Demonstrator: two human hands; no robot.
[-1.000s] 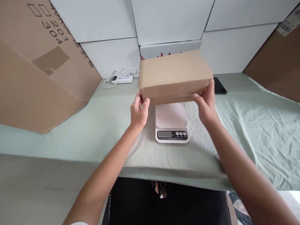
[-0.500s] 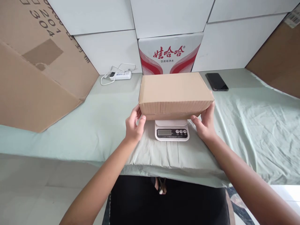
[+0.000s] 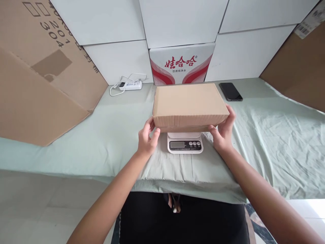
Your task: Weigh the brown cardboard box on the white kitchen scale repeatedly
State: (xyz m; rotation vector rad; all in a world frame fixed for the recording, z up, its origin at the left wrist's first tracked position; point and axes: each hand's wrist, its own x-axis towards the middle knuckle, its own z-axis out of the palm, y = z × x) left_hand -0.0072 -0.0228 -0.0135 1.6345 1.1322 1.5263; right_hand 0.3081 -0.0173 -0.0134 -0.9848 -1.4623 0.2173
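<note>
A closed brown cardboard box (image 3: 189,101) is over a white digital kitchen scale (image 3: 185,146), hiding most of its platform. Whether the box rests on the platform or hangs just above it, I cannot tell. My left hand (image 3: 148,137) grips the box's near left corner, thumb in front and fingers at the side. At the near right corner, my right hand (image 3: 223,130) holds the box with its thumb low on the front face and fingers along the right side. The scale's display looks blank, with several round buttons beside it.
A black phone (image 3: 230,91) lies at the back right. White device with a cable (image 3: 130,84) sits at the back left. Behind stands a red-and-white printed carton (image 3: 181,64). Large cardboard panels (image 3: 50,101) flank the green cloth (image 3: 122,135) covering the table.
The camera view has shifted slightly. The box sits a little lower over the scale, and my right fingers have shifted along its right side. Both hands still hold it.
</note>
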